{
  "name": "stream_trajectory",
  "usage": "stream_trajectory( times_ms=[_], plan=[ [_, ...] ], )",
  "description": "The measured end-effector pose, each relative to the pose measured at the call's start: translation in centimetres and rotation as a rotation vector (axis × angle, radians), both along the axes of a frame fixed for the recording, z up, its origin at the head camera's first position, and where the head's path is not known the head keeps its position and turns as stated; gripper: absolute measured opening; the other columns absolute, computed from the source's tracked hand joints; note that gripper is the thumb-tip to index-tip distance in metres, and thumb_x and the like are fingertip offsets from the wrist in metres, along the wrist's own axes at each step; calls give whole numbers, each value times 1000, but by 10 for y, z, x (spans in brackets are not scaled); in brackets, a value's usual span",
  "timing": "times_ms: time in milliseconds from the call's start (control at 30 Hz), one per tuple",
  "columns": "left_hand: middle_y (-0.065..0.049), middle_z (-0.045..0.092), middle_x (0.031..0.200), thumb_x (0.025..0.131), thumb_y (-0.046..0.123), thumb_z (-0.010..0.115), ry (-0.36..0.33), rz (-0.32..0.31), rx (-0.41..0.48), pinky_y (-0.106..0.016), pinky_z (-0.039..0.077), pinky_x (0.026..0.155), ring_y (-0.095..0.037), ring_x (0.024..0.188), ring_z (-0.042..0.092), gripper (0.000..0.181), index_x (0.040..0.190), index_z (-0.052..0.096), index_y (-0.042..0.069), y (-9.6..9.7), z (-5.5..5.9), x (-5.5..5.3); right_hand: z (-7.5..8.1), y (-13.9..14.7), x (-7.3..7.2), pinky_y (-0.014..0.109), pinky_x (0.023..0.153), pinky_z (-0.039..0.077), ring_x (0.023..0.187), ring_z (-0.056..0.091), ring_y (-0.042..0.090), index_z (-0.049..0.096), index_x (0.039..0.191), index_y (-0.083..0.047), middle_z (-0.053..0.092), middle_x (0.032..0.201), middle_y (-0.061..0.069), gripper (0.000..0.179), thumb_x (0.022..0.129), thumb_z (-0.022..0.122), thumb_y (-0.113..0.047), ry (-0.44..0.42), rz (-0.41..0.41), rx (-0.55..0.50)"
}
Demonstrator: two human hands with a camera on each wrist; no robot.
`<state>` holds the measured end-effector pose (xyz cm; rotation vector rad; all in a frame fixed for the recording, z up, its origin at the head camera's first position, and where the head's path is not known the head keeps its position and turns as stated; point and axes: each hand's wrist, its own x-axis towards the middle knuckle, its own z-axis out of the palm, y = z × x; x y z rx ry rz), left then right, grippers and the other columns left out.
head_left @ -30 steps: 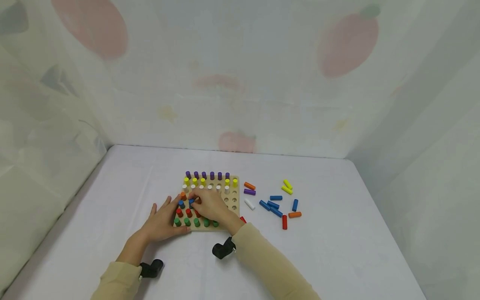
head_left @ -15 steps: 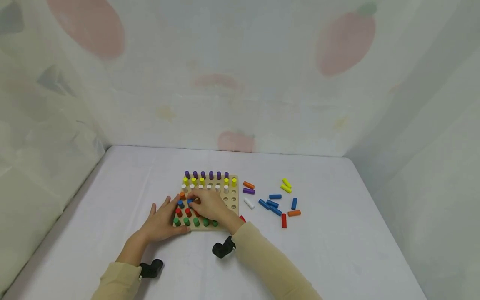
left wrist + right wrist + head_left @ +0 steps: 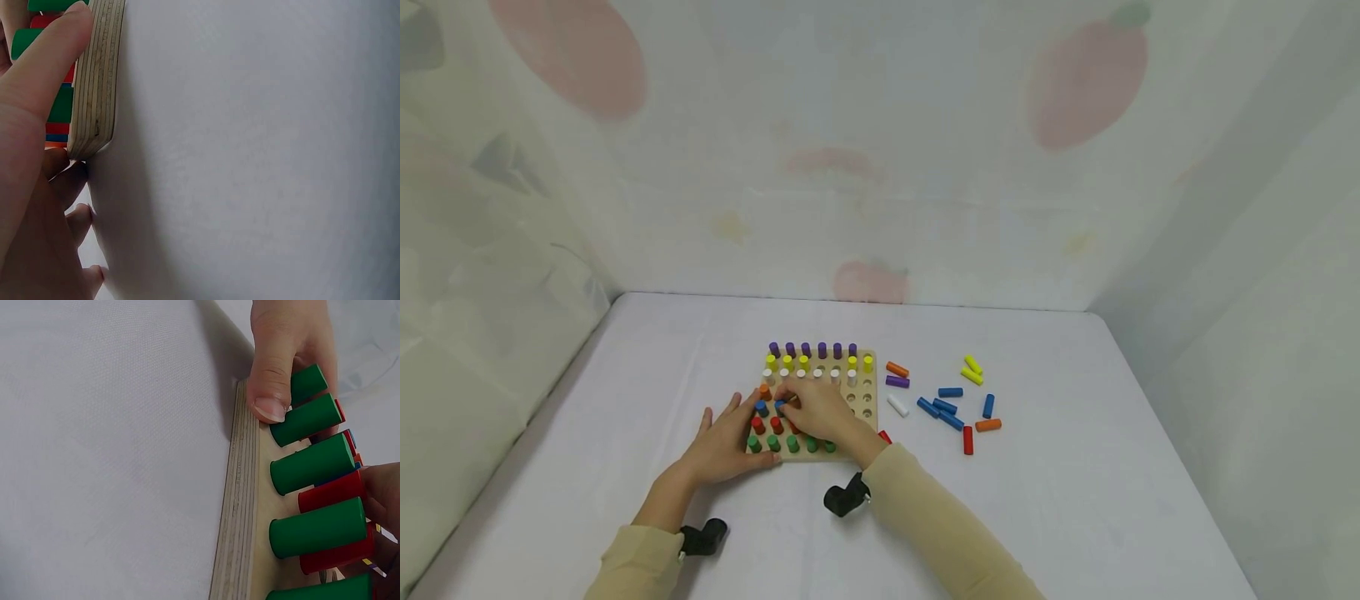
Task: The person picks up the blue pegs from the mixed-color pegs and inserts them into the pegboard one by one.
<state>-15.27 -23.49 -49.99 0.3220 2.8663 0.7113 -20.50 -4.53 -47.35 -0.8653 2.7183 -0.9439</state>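
Note:
A wooden pegboard (image 3: 870, 425) lies on the table with rows of upright coloured pegs. Across its near left corner rests my left hand (image 3: 722, 446), thumb on the near edge by the green pegs (image 3: 60, 103) and the other fingers spread along the left side. My right hand (image 3: 823, 412) reaches over the board and pinches a blue peg (image 3: 780, 406) standing in the blue row, second from the left. Left of it stands another blue peg (image 3: 762, 408). An orange peg (image 3: 765, 391) is behind, red pegs (image 3: 758, 426) in front. The right hand covers part of the middle rows.
Right of the board lie loose pegs: several blue pegs (image 3: 945, 407), two yellow pegs (image 3: 972, 376), a white peg (image 3: 898, 406), a purple peg (image 3: 897, 382), orange pegs (image 3: 988, 425) and a red peg (image 3: 967, 441). Another red peg (image 3: 885, 437) sits partly behind the right wrist.
The blue peg under my right fingertips appears slightly lower. Both hands stay in nearly the same places; the whole view shifts a little.

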Motion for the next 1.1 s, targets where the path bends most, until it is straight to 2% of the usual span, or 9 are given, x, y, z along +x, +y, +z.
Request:
stream_trajectory(
  times_ms=[267, 600, 733, 867, 1100],
  plan=[
    [-19, 31, 147, 64, 61, 72, 5, -3, 12, -71, -1, 100, -44, 137, 14, 112, 147, 20, 7, 0, -2, -1, 0, 0, 0, 6, 70, 44, 82, 56, -5, 63, 108, -21, 66, 103, -11, 18, 91, 59, -22, 18, 8, -4],
    [-18, 32, 146, 64, 61, 73, 19, -3, 20, -71, 0, 100, -44, 137, 14, 111, 147, 21, 7, 1, -1, -1, 11, 7, 2, 9, 66, 45, 77, 52, -1, 63, 110, -21, 64, 100, -11, 20, 92, 57, -23, -15, -11, -29],
    [-19, 33, 146, 64, 62, 72, 12, 3, 14, -71, 0, 100, -44, 137, 14, 112, 147, 21, 7, 1, -1, 0, 14, 10, 1, 11, 68, 46, 79, 53, 1, 64, 109, -22, 64, 99, -11, 19, 92, 57, -24, 6, -19, -35],
    [-19, 32, 146, 63, 63, 72, 10, 7, 11, -71, 0, 101, -44, 137, 14, 113, 147, 21, 7, 1, 0, 0, 19, 17, 2, 11, 70, 47, 86, 57, 2, 64, 110, -22, 64, 103, -11, 20, 92, 56, -24, 35, -15, -64],
    [-20, 33, 146, 64, 62, 72, 23, 4, 18, -71, 0, 101, -44, 137, 14, 112, 147, 20, 7, 1, 2, 1, 34, 33, 9, 11, 74, 48, 95, 60, 4, 63, 113, -17, 63, 109, -7, 22, 92, 57, -21, 33, 32, -179]
  ],
)
